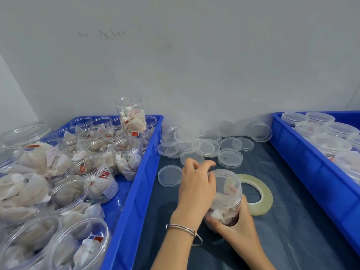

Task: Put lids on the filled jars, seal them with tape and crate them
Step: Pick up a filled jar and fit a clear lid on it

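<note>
A clear plastic jar (227,199) filled with tea bags stands slightly tilted on the dark table cover, between both hands. My left hand (194,188), a bangle at its wrist, curls over the jar's top and grips the clear lid (226,175) sitting on it. From the right, my right hand (240,227) grips the jar's lower part. A roll of clear tape (262,193) lies flat just behind and right of the jar. Loose clear lids (204,147) are heaped further back, and one lid (169,175) lies alone left of my left hand.
A blue crate (136,191) on the left holds several open filled jars, with one jar (132,117) standing on top of the others. Another blue crate (311,168) on the right holds lidded jars. A white wall rises behind the table.
</note>
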`<control>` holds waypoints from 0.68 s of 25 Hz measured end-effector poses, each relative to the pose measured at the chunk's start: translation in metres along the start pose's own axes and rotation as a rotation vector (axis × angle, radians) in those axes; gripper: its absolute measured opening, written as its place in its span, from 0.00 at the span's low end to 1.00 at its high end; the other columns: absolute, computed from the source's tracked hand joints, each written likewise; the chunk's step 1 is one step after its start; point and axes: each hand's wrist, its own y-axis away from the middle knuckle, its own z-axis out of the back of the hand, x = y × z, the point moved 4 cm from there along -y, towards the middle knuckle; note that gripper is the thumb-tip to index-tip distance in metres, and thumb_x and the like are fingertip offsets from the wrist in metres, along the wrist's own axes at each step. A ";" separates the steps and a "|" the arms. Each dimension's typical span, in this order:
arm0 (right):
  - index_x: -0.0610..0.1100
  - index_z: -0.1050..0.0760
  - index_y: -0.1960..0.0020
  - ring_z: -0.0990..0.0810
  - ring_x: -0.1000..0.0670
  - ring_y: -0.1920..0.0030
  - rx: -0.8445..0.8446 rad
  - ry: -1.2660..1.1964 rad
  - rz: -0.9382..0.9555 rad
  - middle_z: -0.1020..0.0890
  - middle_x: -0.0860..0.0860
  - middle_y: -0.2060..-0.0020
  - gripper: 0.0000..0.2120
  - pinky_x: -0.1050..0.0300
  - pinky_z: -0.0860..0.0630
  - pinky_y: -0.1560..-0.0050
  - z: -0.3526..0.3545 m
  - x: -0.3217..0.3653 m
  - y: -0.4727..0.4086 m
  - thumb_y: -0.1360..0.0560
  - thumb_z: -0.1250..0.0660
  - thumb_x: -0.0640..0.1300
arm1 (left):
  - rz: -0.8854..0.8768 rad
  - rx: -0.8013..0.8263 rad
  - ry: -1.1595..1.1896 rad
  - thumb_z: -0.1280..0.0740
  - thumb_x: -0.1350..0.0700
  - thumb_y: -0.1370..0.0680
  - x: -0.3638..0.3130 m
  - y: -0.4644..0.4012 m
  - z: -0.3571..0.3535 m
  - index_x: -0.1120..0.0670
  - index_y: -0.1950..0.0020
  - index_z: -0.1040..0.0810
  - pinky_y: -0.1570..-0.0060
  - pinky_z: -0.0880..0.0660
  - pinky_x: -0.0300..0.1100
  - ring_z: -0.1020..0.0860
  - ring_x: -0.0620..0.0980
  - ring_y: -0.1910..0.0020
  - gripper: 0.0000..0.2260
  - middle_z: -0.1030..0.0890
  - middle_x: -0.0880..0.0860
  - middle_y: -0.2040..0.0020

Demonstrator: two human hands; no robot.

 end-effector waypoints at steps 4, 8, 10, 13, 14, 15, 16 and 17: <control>0.69 0.31 0.43 0.21 0.61 0.46 -0.010 -0.010 -0.017 0.20 0.62 0.46 0.37 0.72 0.27 0.53 -0.001 0.005 0.000 0.43 0.19 0.44 | -0.156 0.148 -0.007 0.40 0.43 0.21 -0.013 0.009 -0.008 0.41 0.32 0.30 0.33 0.37 0.50 0.37 0.45 0.31 0.17 0.36 0.43 0.30; 0.52 0.28 0.42 0.23 0.66 0.48 -0.038 0.073 0.006 0.21 0.65 0.50 0.28 0.77 0.30 0.55 0.000 0.011 -0.005 0.41 0.29 0.56 | -0.155 0.261 -0.452 0.41 0.34 0.25 -0.030 0.018 -0.040 0.44 0.29 0.39 0.39 0.37 0.60 0.43 0.57 0.31 0.28 0.40 0.51 0.29; 0.52 0.27 0.46 0.24 0.68 0.51 -0.041 0.140 0.013 0.20 0.62 0.55 0.24 0.78 0.31 0.59 -0.001 0.013 -0.005 0.39 0.33 0.60 | -0.121 0.211 -0.517 0.43 0.36 0.23 -0.035 0.018 -0.044 0.45 0.31 0.39 0.46 0.34 0.57 0.42 0.61 0.35 0.23 0.40 0.55 0.31; 0.48 0.26 0.44 0.24 0.68 0.50 -0.046 0.160 0.004 0.21 0.60 0.54 0.28 0.77 0.30 0.58 0.000 0.009 -0.005 0.40 0.34 0.61 | -0.096 0.234 -0.534 0.44 0.36 0.22 -0.038 0.014 -0.050 0.47 0.32 0.38 0.47 0.34 0.58 0.41 0.62 0.37 0.23 0.39 0.57 0.33; 0.47 0.27 0.43 0.24 0.68 0.49 -0.043 0.147 0.010 0.21 0.61 0.53 0.29 0.77 0.30 0.58 0.000 0.010 -0.006 0.40 0.33 0.60 | -0.109 0.232 -0.531 0.44 0.35 0.23 -0.037 0.014 -0.050 0.47 0.32 0.37 0.46 0.34 0.59 0.40 0.62 0.37 0.24 0.39 0.57 0.33; 0.47 0.27 0.42 0.24 0.66 0.48 -0.037 0.146 0.020 0.21 0.63 0.51 0.29 0.76 0.30 0.56 -0.001 0.011 -0.006 0.39 0.32 0.59 | -0.129 0.214 -0.519 0.44 0.34 0.23 -0.034 0.014 -0.049 0.47 0.32 0.36 0.45 0.34 0.59 0.39 0.61 0.37 0.25 0.38 0.56 0.33; 0.47 0.28 0.40 0.23 0.64 0.47 -0.019 0.128 0.031 0.22 0.64 0.48 0.30 0.74 0.28 0.54 -0.002 0.011 -0.006 0.39 0.30 0.57 | -0.168 0.174 -0.488 0.43 0.34 0.24 -0.031 0.015 -0.047 0.46 0.33 0.34 0.45 0.33 0.57 0.38 0.61 0.37 0.24 0.36 0.55 0.33; 0.47 0.29 0.39 0.22 0.61 0.45 0.001 0.097 0.031 0.22 0.63 0.46 0.31 0.71 0.27 0.51 -0.002 0.009 -0.006 0.39 0.27 0.54 | -0.228 0.129 -0.431 0.41 0.36 0.24 -0.027 0.016 -0.042 0.45 0.34 0.31 0.47 0.32 0.54 0.35 0.59 0.37 0.23 0.33 0.53 0.35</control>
